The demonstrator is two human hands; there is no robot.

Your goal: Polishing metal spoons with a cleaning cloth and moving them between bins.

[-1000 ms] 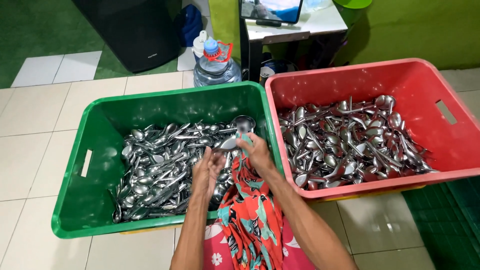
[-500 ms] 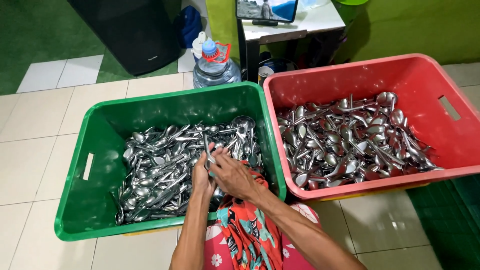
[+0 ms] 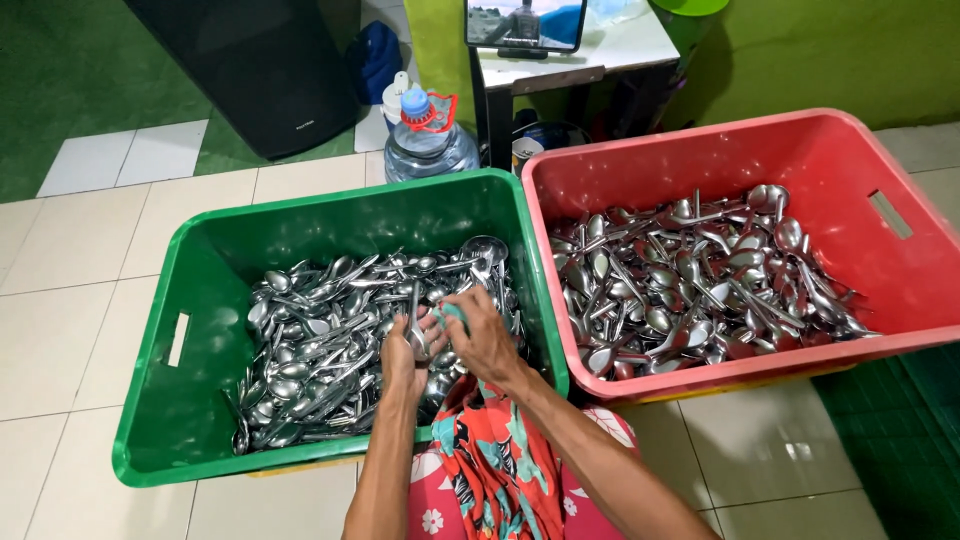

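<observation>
Centre frame: our left hand (image 3: 403, 352) pinches spoon (image 3: 414, 318) by handle; right hand (image 3: 482, 340) closed around cloth (image 3: 497, 455), rubbing it. Spoon looks light, stiff, slippery. Green crate (image 3: 150, 400) below.

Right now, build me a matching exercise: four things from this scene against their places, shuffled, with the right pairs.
Things:
1. green plastic crate
2. red plastic crate
3. clear water bottle with blue cap
4. red floral patterned cloth

Places:
A. floor behind the crates
B. under the right hand
C. on the right
D. on the left

Pairs: 1-D, 2-C, 3-A, 4-B
</observation>
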